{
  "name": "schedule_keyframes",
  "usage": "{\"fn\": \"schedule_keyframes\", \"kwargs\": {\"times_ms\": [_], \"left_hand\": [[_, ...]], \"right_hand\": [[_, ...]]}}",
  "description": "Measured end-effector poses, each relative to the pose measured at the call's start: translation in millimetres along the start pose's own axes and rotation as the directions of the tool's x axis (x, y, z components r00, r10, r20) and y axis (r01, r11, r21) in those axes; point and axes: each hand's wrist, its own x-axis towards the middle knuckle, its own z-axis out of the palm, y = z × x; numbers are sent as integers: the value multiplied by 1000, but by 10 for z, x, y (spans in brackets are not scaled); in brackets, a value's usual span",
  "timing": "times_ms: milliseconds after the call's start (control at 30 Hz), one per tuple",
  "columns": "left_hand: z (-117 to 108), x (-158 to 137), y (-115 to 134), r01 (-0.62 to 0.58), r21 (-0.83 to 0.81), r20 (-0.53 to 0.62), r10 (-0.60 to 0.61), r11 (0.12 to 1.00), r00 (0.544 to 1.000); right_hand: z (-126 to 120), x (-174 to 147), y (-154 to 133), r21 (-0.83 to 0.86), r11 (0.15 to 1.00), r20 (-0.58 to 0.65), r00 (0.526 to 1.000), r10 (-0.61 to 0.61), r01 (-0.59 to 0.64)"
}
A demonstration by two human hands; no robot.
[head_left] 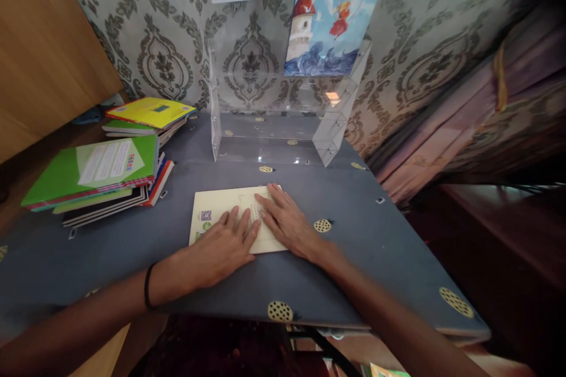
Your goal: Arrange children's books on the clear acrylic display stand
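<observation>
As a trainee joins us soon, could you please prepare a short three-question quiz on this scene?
1. What lies under both the left hand and the right hand? (a) the yellow book, (b) the cream book, (c) the curtain.
2. True or false: a black band circles the left wrist.
3. Fill the gap: in the picture, the green-topped book stack lies to the ____ of the clear rack.

Key: 1. b; 2. true; 3. left.
</observation>
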Motion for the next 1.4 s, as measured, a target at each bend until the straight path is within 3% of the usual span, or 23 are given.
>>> {"fn": "schedule_keyframes", "kwargs": {"times_ms": [200,333,467,600,700,833,933,1000,1067,1133,1267,1400], "left_hand": [[-143,-22,73,-142,161,24,140,977,990],[-294,-5,-88,-132,79,49,128,988,991],[-398,-9,-356,40,-176,-21,-44,984,999],[-512,-25,-599,188,-467,-117,-272,864,955],[-588,-18,-735,187,-588,-184,-355,787,917],[-695,32,-880,190,-632,-259,-436,751,862],[-801,91,-964,175,-671,-315,-491,720,812],[-846,139,-1007,141,-726,-347,-535,673,771],[-832,199,-1042,92,-798,-356,-590,596,725],[-749,272,-1064,44,-872,-333,-655,488,678],[-466,422,-1037,-3,-947,-266,-780,321,566],[-209,492,-950,32,-960,-227,-836,279,501]], "right_hand": [[-165,58,154,256,965,65,997,31,-46],[-351,76,263,505,853,89,991,102,-133],[-429,61,327,677,720,35,984,177,-154],[-334,131,343,794,607,-44,993,108,-31],[-237,258,323,882,472,-92,987,135,17],[-160,442,247,961,265,-159,947,278,84],[-106,534,137,992,109,-102,935,341,69],[-80,571,48,998,52,-51,951,304,37],[-97,600,-23,998,52,-32,968,248,19],[-179,625,-48,994,107,-57,976,211,34],[-434,651,42,933,342,-174,974,147,115],[-466,619,151,846,511,-239,966,103,155]]}}
